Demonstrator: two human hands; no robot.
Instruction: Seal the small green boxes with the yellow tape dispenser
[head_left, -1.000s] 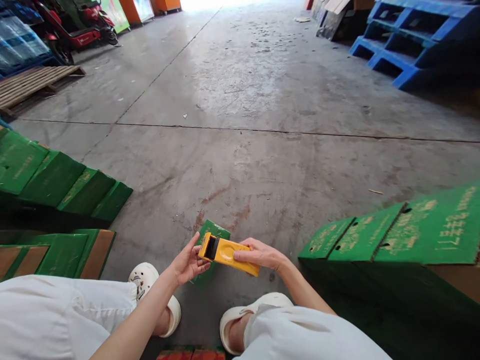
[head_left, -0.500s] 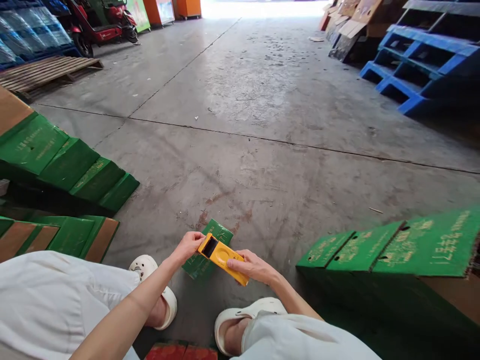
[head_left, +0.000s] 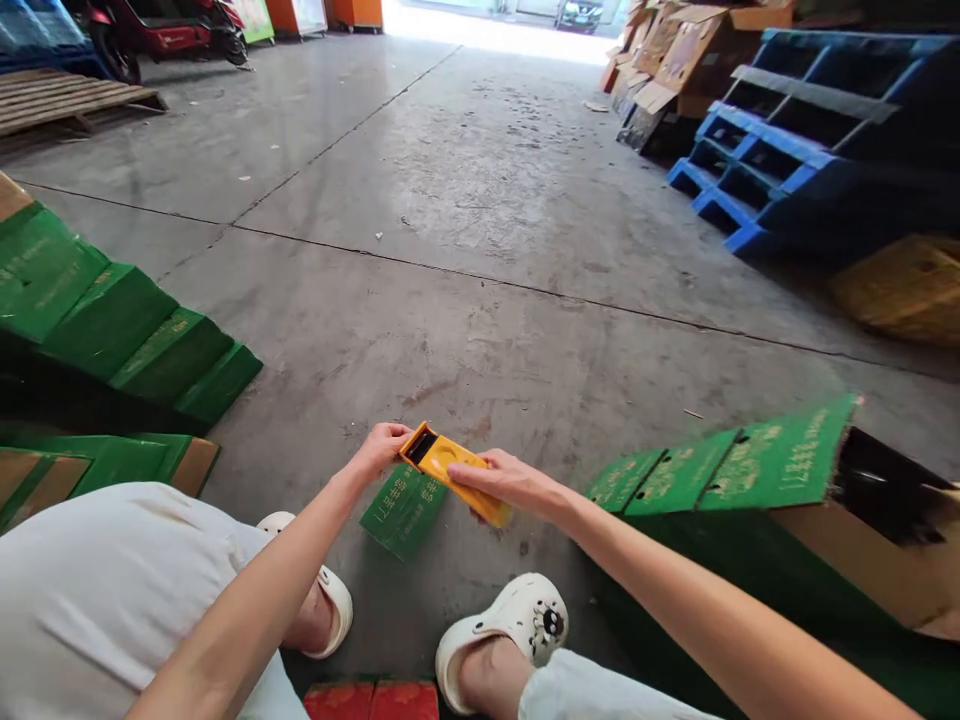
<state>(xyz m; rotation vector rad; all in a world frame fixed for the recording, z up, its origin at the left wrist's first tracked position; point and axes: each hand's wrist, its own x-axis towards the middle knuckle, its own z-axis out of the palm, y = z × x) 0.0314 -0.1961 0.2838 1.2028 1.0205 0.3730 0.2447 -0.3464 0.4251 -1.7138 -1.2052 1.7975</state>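
Observation:
A yellow device (head_left: 461,474) with a dark window near its upper left end is held between my two hands, above the floor. My left hand (head_left: 381,450) pinches its upper left corner with closed fingers. Wrapped round the lower right part is my right hand (head_left: 502,482), its thumb lying on the top face. Beneath the device, a green cardboard piece (head_left: 405,515) with pale printed characters lies on the grey floor, partly covered by the device.
Green boxes (head_left: 135,325) stand at the left, and another green box (head_left: 772,460) at the right. Blue pallets (head_left: 757,165) and brown cartons (head_left: 686,60) are at the back right. A wooden pallet (head_left: 67,98) lies back left; red boxes (head_left: 371,700) are between my feet.
The view has shifted toward the right. Both hands and the yellow device have moved slightly up in the picture, with more of my right forearm showing. Both hands keep their hold.

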